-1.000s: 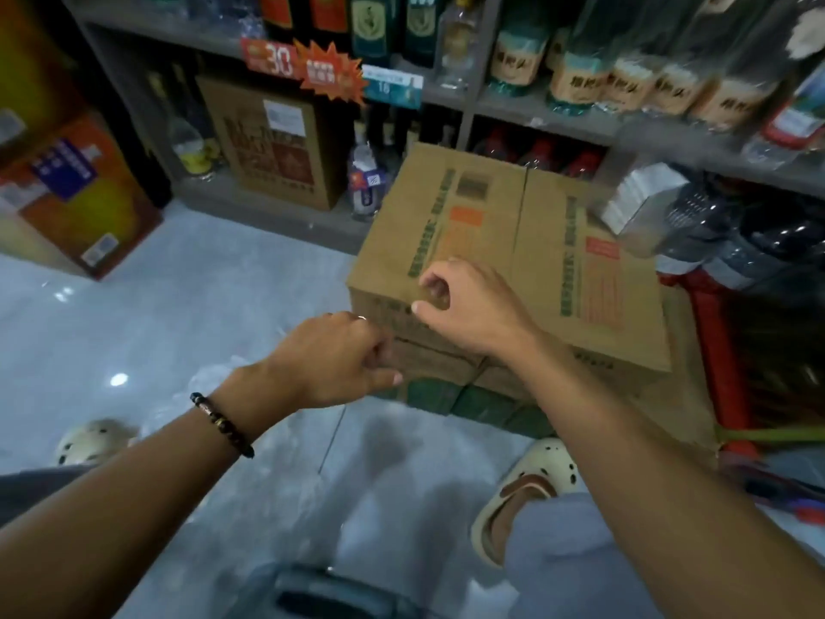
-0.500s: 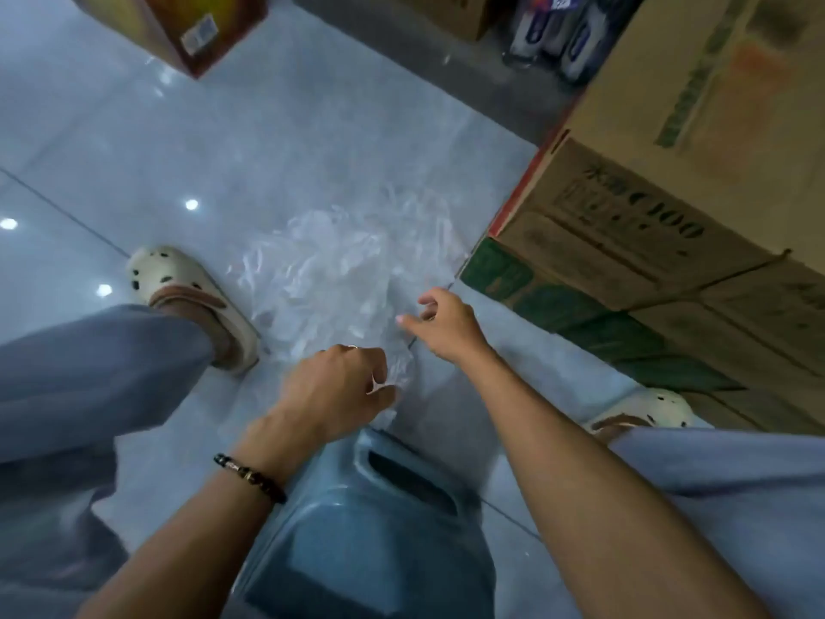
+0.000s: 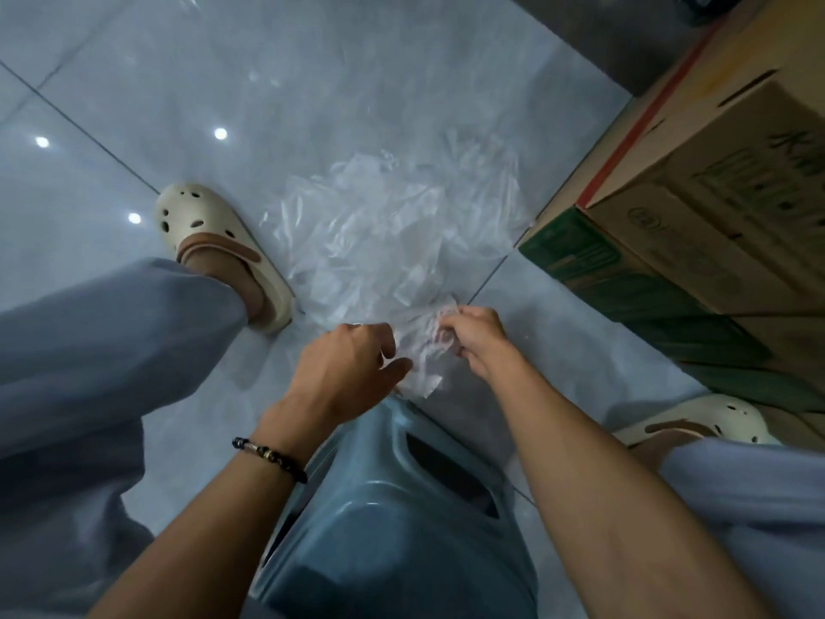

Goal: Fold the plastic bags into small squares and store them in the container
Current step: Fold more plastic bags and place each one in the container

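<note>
**A:** so how far along is this reckoned to be? Nothing folded can be seen anywhere.

**B:** very early, by the look of it. One crumpled bag [image 3: 424,355] is pinched by the right hand [image 3: 475,339], fingers curled round its top edge, and it hangs down between the two hands. The left hand [image 3: 352,368] is held just beside it, fingers loosely bent, thumb stuck out toward the plastic. Whether the bag is actually gripped by that hand can't be told, since its fingertips are hidden behind the knuckles.

**A:** and the rest of the bags?

**B:** a loose pile [image 3: 393,234] is left on the floor [image 3: 223,73] just beyond both hands, all wrinkled, no square among them as far as can be made out. Boxes [image 3: 696,225] are stacked off to the right of the right hand.

**A:** container?

**B:** none that can be identified for sure. A blue stool [image 3: 393,529] is seen below the wrists, nothing stored in it. So basically everything is judged still to be done: flattening, folding, storing, then the whole pile after that.
</note>
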Motion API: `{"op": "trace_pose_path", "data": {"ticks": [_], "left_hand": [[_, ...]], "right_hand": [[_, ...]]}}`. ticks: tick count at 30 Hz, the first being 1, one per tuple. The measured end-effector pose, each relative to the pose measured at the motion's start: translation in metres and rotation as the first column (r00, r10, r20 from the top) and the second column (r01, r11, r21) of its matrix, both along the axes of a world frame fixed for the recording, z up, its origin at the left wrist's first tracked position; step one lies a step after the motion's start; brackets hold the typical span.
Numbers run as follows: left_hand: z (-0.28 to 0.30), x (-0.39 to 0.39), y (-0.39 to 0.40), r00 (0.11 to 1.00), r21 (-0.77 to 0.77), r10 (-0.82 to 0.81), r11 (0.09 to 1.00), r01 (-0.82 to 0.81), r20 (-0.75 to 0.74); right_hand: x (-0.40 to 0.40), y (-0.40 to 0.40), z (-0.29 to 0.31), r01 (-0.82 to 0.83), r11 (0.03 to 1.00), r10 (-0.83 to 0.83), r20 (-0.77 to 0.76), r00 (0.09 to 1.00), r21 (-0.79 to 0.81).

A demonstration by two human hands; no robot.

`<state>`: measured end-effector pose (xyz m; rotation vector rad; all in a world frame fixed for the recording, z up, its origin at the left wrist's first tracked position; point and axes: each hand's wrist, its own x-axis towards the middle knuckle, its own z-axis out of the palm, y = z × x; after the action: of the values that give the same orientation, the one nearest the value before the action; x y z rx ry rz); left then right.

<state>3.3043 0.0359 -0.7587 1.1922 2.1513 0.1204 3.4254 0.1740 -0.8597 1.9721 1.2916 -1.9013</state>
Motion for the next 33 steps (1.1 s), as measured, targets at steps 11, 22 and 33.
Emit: {"op": "trace_pose_path", "data": {"ticks": [11,22,33], "left_hand": [[0.055,0.008,0.046,0.998,0.197,-0.034,0.980,0.043,-0.048],[0.133,0.052,0.111,0.976,0.590,-0.152,0.807,0.032,0.155],[0.203,0.069,0.162,0.901,0.622,-0.115,0.759,-0.192,0.418]], "right_hand": [[0.019,0.074,0.126,-0.157,0.891,0.203,-0.064,0.977,0.425],[0.078,0.104,0.250,-0.190,0.787,0.217,0.026,0.976,0.587],[0.156,0.108,0.345,-0.183,0.736,0.384,-0.179,0.906,0.651]]}}
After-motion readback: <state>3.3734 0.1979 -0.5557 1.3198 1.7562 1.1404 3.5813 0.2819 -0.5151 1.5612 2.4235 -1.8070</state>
